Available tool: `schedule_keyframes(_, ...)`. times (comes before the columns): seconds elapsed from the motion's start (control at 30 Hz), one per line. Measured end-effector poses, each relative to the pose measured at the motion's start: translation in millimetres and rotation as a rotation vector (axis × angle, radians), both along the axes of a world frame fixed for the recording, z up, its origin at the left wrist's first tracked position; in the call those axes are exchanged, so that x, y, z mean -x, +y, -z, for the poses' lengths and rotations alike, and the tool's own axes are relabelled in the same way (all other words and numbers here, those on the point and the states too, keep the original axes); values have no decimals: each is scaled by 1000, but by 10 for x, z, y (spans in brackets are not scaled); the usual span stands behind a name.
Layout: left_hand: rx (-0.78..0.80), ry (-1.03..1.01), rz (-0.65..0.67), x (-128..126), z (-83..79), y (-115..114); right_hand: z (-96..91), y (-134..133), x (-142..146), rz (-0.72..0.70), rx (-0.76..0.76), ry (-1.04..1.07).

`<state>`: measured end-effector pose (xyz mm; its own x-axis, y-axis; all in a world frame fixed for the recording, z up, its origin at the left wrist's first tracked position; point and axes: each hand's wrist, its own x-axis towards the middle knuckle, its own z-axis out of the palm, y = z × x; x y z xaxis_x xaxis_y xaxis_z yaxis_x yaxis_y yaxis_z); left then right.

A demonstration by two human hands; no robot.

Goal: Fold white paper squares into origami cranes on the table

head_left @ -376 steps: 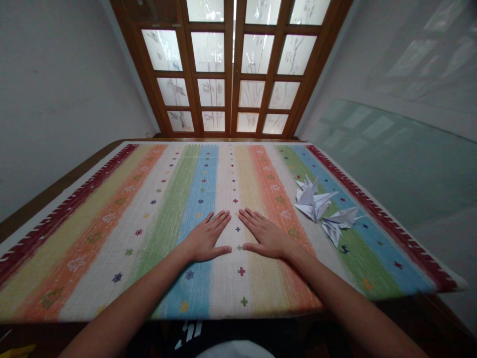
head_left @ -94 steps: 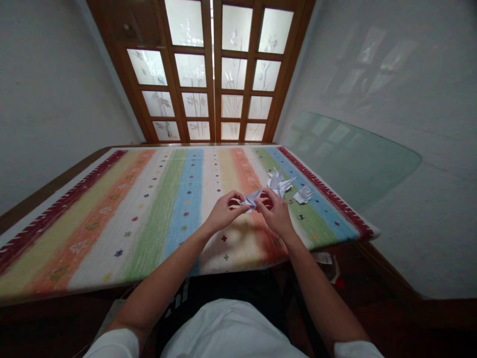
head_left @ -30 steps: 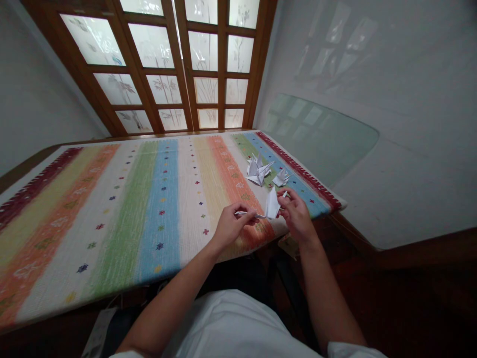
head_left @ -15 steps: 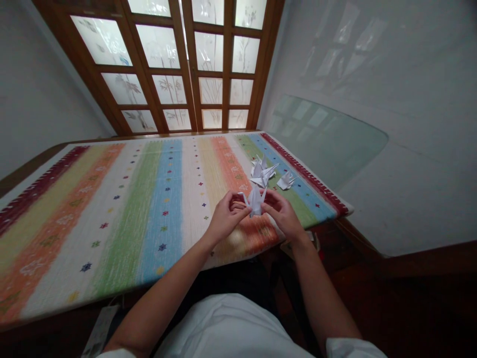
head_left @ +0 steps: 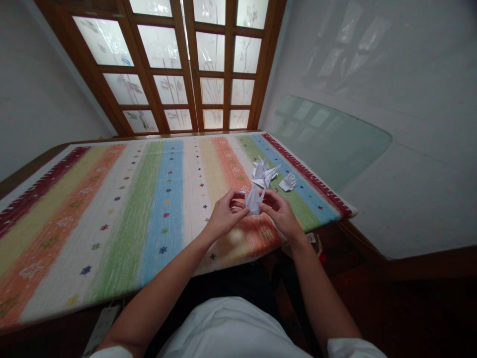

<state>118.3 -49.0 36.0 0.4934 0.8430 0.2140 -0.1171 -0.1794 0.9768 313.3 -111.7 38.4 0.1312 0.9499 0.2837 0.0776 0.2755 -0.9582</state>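
Between my two hands is a white paper crane (head_left: 254,201), upright, with its pointed ends sticking up. My left hand (head_left: 228,214) pinches its left side between thumb and fingers. On the other side my right hand (head_left: 278,211) grips the lower right edge, thumb in front and fingers partly hidden behind the paper. Just beyond the hands lies a cluster of folded paper cranes (head_left: 264,174) on the cloth. A single paper crane (head_left: 288,182) sits a little to the right of that cluster.
A striped tablecloth (head_left: 149,209) covers the table. Wooden doors with glass panes (head_left: 212,64) stand behind its far edge. To the right is a pale wall (head_left: 417,149) with a glass sheet (head_left: 331,139) against it. Something with a red part (head_left: 322,257) shows below the table edge.
Both hands keep hold of the paper crane, which has shifted and tilted slightly. The whole view has moved a little; the cranes on the cloth lie as before.
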Motion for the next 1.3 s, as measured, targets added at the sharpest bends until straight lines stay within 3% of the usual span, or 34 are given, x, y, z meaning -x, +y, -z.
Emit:
schedule_keyframes(0.27,-55,51,-18,128,-58,52,17,105,71,-40,3,10)
schedule_keyframes(0.67,-80,58,-118,481,-101,267,-1,517,372,-169,-28,2)
schedule_keyframes(1.3,-92,55,-184,629,153,507,194,902,493,-220,33,-21)
